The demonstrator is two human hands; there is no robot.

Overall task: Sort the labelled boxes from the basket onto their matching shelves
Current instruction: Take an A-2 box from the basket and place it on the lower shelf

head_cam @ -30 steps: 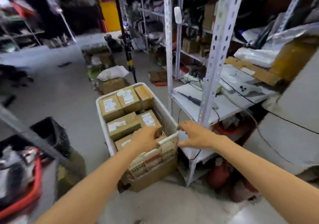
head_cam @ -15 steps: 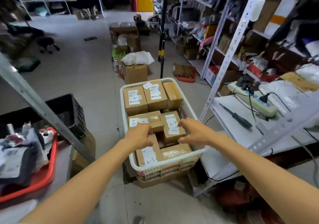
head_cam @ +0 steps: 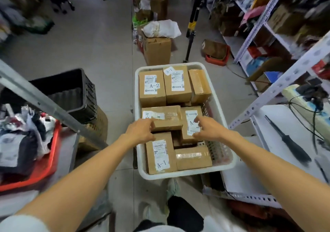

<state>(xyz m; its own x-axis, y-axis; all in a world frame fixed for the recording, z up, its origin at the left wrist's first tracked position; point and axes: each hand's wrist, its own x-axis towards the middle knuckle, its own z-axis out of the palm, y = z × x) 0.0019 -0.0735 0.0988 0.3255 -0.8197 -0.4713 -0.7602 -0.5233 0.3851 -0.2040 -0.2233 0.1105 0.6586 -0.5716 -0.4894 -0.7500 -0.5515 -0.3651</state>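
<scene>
A white plastic basket (head_cam: 185,174) on the floor holds several cardboard boxes. At its far end lie a box labelled A-2 (head_cam: 151,87), a box with an A-1 tag (head_cam: 176,84) and a plain box (head_cam: 199,85). Near me lie an A-1 box (head_cam: 159,155) and a taped box (head_cam: 192,158). My left hand (head_cam: 141,132) grips the near left corner of the long taped box (head_cam: 165,117) in the middle. My right hand (head_cam: 209,130) rests with spread fingers on the white label of the box (head_cam: 189,124) beside it; the hand covers part of that label.
White metal shelving (head_cam: 285,81) stands to the right, with a screwdriver (head_cam: 287,143) and a power strip (head_cam: 301,103) on its low shelf. To the left are a black crate (head_cam: 71,92), a red tray of clutter (head_cam: 44,162) and a slanted steel bar (head_cam: 44,105). Cartons (head_cam: 157,51) sit beyond the basket.
The view swung left and down until the basket sits centred below me. Both hands moved from the basket's near rim and nearest box onto the two middle boxes.
</scene>
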